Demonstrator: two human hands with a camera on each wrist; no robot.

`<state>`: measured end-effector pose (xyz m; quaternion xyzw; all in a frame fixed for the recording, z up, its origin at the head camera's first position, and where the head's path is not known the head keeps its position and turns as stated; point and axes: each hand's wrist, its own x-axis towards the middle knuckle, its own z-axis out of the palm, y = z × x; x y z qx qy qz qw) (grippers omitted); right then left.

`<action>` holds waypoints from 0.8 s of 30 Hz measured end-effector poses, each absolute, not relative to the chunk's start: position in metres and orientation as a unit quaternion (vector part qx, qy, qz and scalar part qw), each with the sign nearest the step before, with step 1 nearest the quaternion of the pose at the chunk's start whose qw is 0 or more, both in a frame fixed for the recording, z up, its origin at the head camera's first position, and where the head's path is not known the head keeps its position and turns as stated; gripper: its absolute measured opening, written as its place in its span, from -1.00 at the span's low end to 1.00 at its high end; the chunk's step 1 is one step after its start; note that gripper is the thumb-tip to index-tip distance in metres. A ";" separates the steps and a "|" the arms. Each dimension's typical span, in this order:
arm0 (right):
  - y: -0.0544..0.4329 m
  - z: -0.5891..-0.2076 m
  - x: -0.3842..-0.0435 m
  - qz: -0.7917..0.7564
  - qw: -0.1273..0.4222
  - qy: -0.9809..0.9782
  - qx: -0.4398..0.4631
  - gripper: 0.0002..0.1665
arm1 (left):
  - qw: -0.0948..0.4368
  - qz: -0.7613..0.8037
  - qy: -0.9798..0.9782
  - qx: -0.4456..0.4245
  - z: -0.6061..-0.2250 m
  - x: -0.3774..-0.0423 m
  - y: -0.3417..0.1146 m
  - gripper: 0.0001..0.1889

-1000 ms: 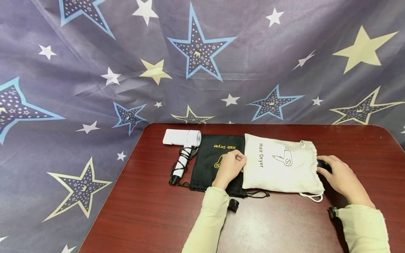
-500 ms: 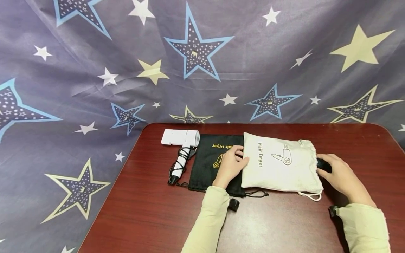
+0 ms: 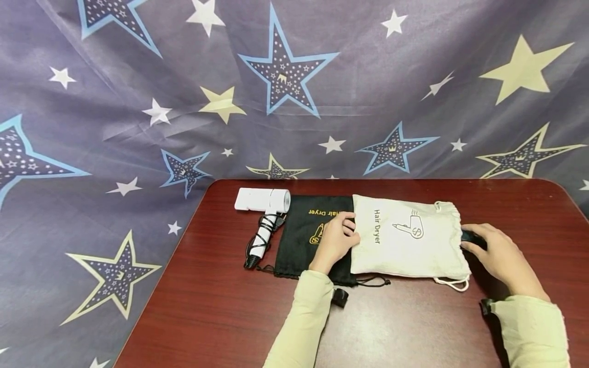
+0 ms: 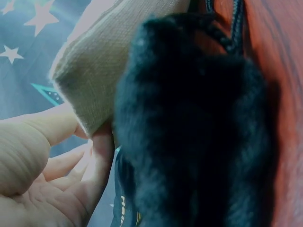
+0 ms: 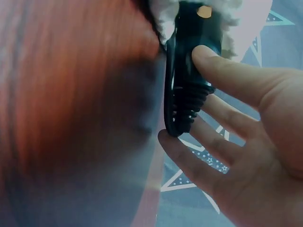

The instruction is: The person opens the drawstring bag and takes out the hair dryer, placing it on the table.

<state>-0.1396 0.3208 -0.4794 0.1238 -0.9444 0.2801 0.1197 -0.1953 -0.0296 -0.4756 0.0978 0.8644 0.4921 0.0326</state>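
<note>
A white drawstring bag (image 3: pixel 428 255) printed "Hair Dryer" lies on the table, its gathered mouth to the right. My left hand (image 3: pixel 336 240) pinches the bag's closed left end; in the left wrist view the thumb and fingers meet at the corner of the cream cloth (image 4: pixel 94 80). A black hair dryer handle (image 3: pixel 474 239) sticks out of the mouth, and the rest is hidden in the bag. My right hand (image 3: pixel 501 258) holds this handle; in the right wrist view the thumb presses the glossy black handle (image 5: pixel 184 66) above its ribbed cord end.
Partly under the left hand lies a black drawstring bag (image 3: pixel 294 245) with gold print. Left of it is a white hair dryer (image 3: pixel 257 199), a black cord wound round its handle. The reddish-brown table (image 3: pixel 207 317) ends at a star-patterned curtain (image 3: pixel 340 97).
The left thumb has come onto the edge of the white bag, with the fingers spread apart behind it. A little more of the black handle shows at the bag's mouth; the right hand has shifted slightly rightward.
</note>
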 end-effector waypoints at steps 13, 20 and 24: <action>0.335 -0.478 -0.134 0.293 0.112 -0.944 0.104 -0.55 | 0.054 0.475 0.874 0.087 -0.474 -0.194 -0.034 -0.48; 0.336 -0.478 -0.135 0.292 0.106 -0.944 0.109 -0.46 | 0.068 0.488 0.866 0.082 -0.476 -0.194 -0.032 -0.47; 0.335 -0.478 -0.136 0.281 0.117 -0.947 0.107 -0.51 | 0.066 0.495 0.861 0.099 -0.476 -0.193 -0.032 -0.46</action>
